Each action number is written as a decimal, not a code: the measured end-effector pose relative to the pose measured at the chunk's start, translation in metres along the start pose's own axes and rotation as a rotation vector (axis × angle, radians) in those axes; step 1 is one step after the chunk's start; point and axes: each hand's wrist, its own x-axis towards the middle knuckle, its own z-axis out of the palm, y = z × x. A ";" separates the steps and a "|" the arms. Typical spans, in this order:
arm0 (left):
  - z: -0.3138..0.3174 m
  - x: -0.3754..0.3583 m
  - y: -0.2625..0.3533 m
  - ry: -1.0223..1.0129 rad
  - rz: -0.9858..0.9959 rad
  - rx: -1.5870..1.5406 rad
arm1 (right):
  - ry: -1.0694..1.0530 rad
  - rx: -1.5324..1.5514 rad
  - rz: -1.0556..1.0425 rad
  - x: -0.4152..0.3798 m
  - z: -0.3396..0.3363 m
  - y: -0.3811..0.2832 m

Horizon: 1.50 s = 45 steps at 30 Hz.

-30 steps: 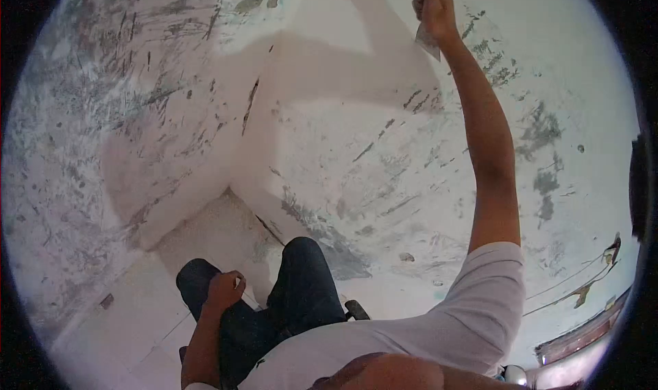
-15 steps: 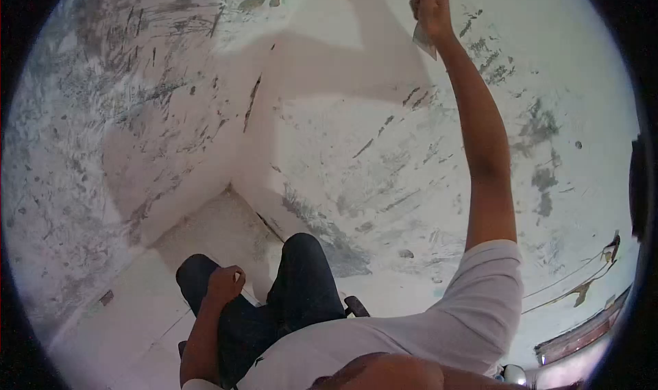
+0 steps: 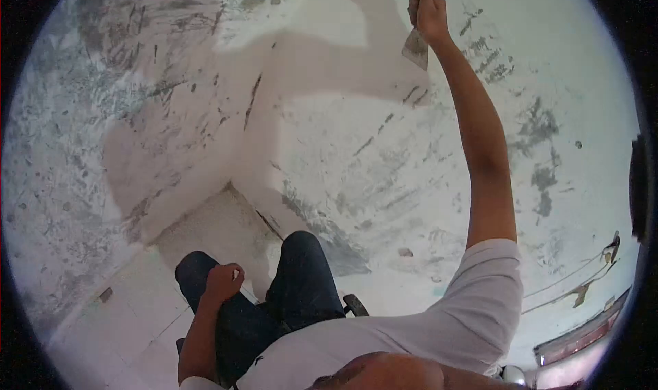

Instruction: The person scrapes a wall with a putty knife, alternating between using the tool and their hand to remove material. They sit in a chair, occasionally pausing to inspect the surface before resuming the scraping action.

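High up on the wall (image 3: 356, 143), my right hand (image 3: 431, 16) is closed around the handle of a putty knife (image 3: 415, 50). Its flat, grey, flared blade points down below my fist, close to the wall surface; whether the edge touches cannot be made out. Dark scrapes and patches mark the wall around it. My left hand (image 3: 224, 280) rests on my left knee (image 3: 194, 270), its fingers curled in loosely, with nothing visible in them.
Two walls meet in a corner above the tiled floor (image 3: 137, 314). The left wall (image 3: 75, 150) is heavily stained. A small brown chip (image 3: 105, 295) lies near its base. At the right are a torn brown patch (image 3: 581, 294) and a reddish framed edge (image 3: 582, 336).
The putty knife has turned and shifted slightly left and down, so more of its blade face shows. My left hand stays on the knee.
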 end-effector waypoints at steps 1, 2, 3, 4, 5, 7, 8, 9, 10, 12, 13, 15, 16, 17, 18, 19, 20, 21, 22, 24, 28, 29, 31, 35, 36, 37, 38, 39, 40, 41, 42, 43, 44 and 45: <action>0.002 -0.001 -0.004 -0.001 0.014 0.017 | 0.043 -0.033 -0.131 0.009 -0.005 0.003; 0.003 0.002 -0.005 -0.009 0.027 0.032 | 0.206 -0.188 -0.130 0.024 -0.018 0.001; 0.005 0.003 -0.009 -0.006 0.018 0.032 | 0.201 -0.180 -0.130 0.028 -0.017 0.012; 0.008 0.004 -0.012 0.035 0.073 0.053 | 0.223 -0.154 -0.111 0.028 -0.013 0.016; 0.011 0.003 -0.014 0.065 0.133 0.075 | 0.249 -0.137 -0.085 0.024 -0.013 0.019; 0.013 -0.004 -0.016 0.038 0.106 0.075 | 0.192 -0.151 -0.051 0.007 -0.011 0.009; 0.013 0.005 -0.015 0.051 0.081 0.069 | 0.102 -0.171 -0.071 0.002 -0.002 -0.012; 0.012 0.011 -0.013 0.069 0.087 0.068 | 0.236 -0.122 -0.170 0.005 -0.004 -0.025; 0.011 0.007 -0.012 0.041 0.073 0.060 | 0.277 0.095 -0.192 0.001 -0.013 -0.034; 0.011 0.004 -0.011 -0.003 0.051 0.050 | 0.259 -0.574 -0.362 0.012 -0.003 -0.021; 0.008 0.002 -0.010 -0.006 0.035 0.064 | 0.153 -0.383 -0.290 0.003 0.000 -0.014; 0.004 0.012 -0.008 0.017 0.039 0.077 | -0.037 -0.032 -0.124 0.003 0.000 -0.027; 0.003 0.012 -0.005 0.003 0.034 0.045 | -0.034 -0.048 -0.126 0.008 -0.004 -0.042; 0.004 0.007 -0.005 -0.016 0.014 0.011 | 0.136 0.074 -0.169 0.011 -0.002 -0.054; 0.007 0.007 -0.004 -0.034 0.011 0.001 | 0.303 0.193 -0.200 0.009 -0.001 -0.058; 0.007 0.005 -0.002 -0.024 0.000 0.009 | 0.205 -0.032 -0.124 0.006 -0.004 -0.016; 0.005 0.005 -0.002 -0.001 -0.004 0.025 | 0.110 -0.250 -0.061 0.007 -0.008 0.023; 0.004 0.003 -0.002 0.000 -0.004 0.024 | 0.092 -0.206 0.033 -0.008 0.004 0.007; 0.002 0.002 -0.004 0.010 0.016 0.001 | 0.073 -0.156 0.116 -0.017 0.019 -0.011; 0.001 0.006 -0.005 0.033 0.027 -0.021 | 0.414 0.187 0.016 0.013 -0.007 0.008; 0.003 0.003 -0.004 -0.033 -0.031 0.011 | 0.167 -0.110 -0.019 -0.001 0.018 0.004; 0.004 0.007 -0.004 -0.014 -0.016 0.031 | 0.043 -0.048 0.099 -0.008 0.027 -0.020; 0.002 0.012 -0.002 0.005 -0.004 0.030 | 0.093 0.180 0.004 0.012 -0.005 -0.028; 0.006 0.009 -0.007 0.024 0.035 0.041 | 0.017 -0.067 -0.158 0.002 0.005 -0.007; 0.003 0.009 -0.008 0.030 0.039 0.047 | -0.010 -0.148 -0.121 0.003 0.013 -0.018; 0.002 0.009 -0.009 0.009 0.026 0.029 | 0.044 -0.206 -0.314 0.015 0.004 -0.017; 0.004 0.008 -0.008 -0.017 0.006 0.004 | 0.088 -0.262 -0.501 0.022 0.002 -0.027; 0.006 0.011 -0.007 -0.022 0.008 -0.004 | 0.119 0.111 -0.150 0.016 -0.007 -0.041; 0.006 0.011 -0.004 0.016 0.038 0.027 | 0.111 0.106 -0.134 0.012 -0.006 -0.029; 0.005 0.005 -0.003 0.054 0.065 0.065 | 0.082 -0.044 -0.106 0.008 -0.002 -0.010; 0.005 0.003 -0.002 0.056 0.064 0.064 | 0.053 -0.191 -0.098 0.011 -0.002 0.002; 0.003 0.002 -0.002 0.032 0.021 0.060 | -0.023 -0.240 -0.155 0.010 0.004 -0.008; 0.001 0.006 -0.002 0.003 -0.010 0.060 | -0.013 -0.241 -0.163 0.013 0.004 -0.022; 0.003 0.010 -0.006 0.005 -0.003 0.060 | 0.046 -0.065 -0.192 0.016 0.002 -0.037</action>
